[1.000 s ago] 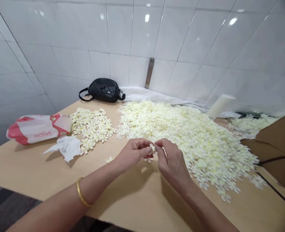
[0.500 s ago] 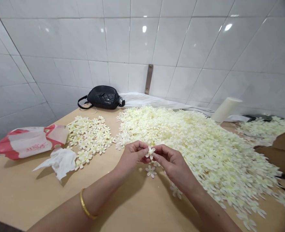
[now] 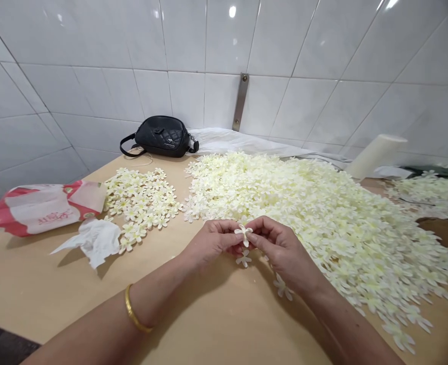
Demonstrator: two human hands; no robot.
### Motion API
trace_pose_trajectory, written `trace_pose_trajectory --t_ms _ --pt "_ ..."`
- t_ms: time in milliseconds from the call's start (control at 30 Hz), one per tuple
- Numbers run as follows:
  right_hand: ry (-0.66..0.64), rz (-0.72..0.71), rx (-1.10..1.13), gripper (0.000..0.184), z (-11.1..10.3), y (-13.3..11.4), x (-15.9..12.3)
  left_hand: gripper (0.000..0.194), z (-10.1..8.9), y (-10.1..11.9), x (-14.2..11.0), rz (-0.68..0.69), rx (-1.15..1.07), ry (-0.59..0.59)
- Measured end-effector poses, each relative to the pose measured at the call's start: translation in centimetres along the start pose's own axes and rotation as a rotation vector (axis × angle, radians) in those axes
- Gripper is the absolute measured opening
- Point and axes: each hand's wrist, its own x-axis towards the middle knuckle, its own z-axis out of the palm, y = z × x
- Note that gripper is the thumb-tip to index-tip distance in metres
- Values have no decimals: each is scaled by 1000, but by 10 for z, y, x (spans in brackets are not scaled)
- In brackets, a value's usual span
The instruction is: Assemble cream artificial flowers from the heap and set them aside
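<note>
Between my two hands, above the table (image 3: 193, 324), a small white artificial flower (image 3: 244, 234) is pinched at its petals. My left hand (image 3: 218, 241) grips it from the left with thumb and fingertips, a gold bangle (image 3: 133, 312) on that wrist. From the right, my right hand (image 3: 279, 248) closes thumb and forefinger on the same flower. Just below my fingers lies one loose flower (image 3: 244, 259), and another loose flower (image 3: 283, 287) sits under my right wrist. A large heap of pale yellow-white flowers (image 3: 323, 218) spreads behind and to the right.
A smaller flower pile (image 3: 144, 200) lies left of the heap, beside a red-and-white tissue pack (image 3: 49, 208) with a crumpled tissue (image 3: 97, 241). A black bag (image 3: 162, 136) rests against the tiled wall (image 3: 106, 91). A white roll (image 3: 376, 156) leans at the back right.
The camera view has tilted down slightly, so the wall and bag appear higher. Both hands stay pinched on the flower, which is now turned to a different angle.
</note>
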Motion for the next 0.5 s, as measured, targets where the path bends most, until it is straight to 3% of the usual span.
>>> trace_pose_trajectory --t_ms 100,200,267,367,500 --pt "115 -159 -330 10 10 3 -2 10 6 3 -5 62 119 103" --pt "286 -504 -785 20 28 10 -4 4 11 4 -8 225 317 260" --pt "312 -690 -972 26 38 14 -4 4 10 4 -9 318 345 348" --pt "258 -763 -938 38 40 17 -3 6 4 4 -5 293 174 359" --pt "241 -550 -482 26 25 13 -1 8 -2 2 0 211 31 219"
